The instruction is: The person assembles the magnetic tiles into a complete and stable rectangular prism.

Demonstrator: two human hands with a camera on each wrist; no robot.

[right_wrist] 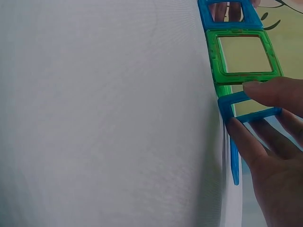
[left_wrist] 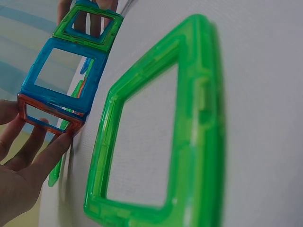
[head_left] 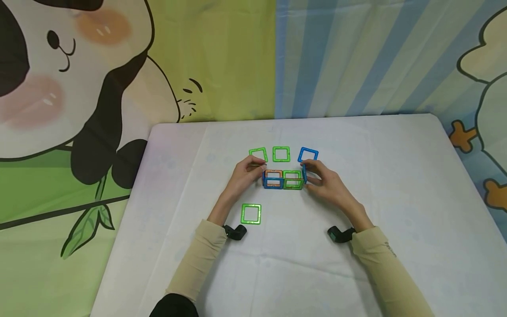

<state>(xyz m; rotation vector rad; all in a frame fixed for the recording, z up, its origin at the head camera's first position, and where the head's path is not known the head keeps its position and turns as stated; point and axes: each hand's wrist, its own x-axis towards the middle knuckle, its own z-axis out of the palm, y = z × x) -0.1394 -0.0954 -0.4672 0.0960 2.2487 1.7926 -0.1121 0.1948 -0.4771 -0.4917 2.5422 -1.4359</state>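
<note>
Gripping at far left: the left hand has its fingers curled on an orange see-through plastic square frame, left end of a standing row on the white bench. Nearer the person lies a loose green square plastic frame; a second green frame lies just beyond the hand. Row front: blue plastic square frame, then green plastic square frame. Beyond the row: third green frame, then flat blue frame. The right hand pinches an upright blue end frame at the row's right end; cannot tell whether the edges meet.

Handling (judged): frames light, stiff, smooth, slightly slippery; joints likely weak, so the row may fold if pushed. Best hold: opposite rims, thumb against fingers.
</note>
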